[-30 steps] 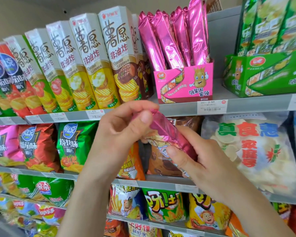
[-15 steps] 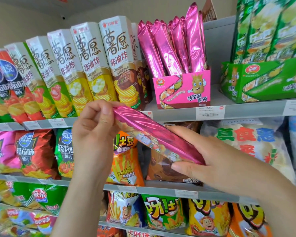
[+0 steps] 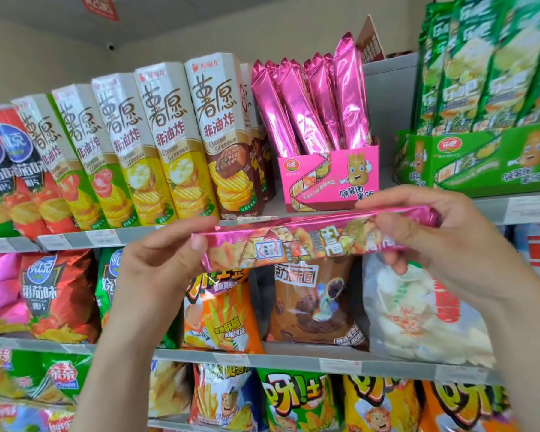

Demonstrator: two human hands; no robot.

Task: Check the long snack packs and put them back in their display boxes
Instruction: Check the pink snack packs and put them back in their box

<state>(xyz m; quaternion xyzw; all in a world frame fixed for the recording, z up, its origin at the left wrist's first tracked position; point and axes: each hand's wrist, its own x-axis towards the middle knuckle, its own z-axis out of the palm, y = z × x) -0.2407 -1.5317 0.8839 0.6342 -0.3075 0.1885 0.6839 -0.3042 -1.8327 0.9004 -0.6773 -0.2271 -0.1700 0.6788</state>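
**One pink pack under check, held level in two hands**

The left hand (image 3: 156,269) pinches the left end of one pink pack (image 3: 293,244), and the right hand (image 3: 443,244) grips its right end. The pack lies level, printed side to the camera. I judge that the step in hand is the check. Next, the pack must turn upright and slide into the one pink box (image 3: 328,179) at 12 o'clock. About six pink packs (image 3: 300,110) lean there; I cannot count them surely. At 2 o'clock, one green box (image 3: 480,163) holds at least four green packs (image 3: 468,67).
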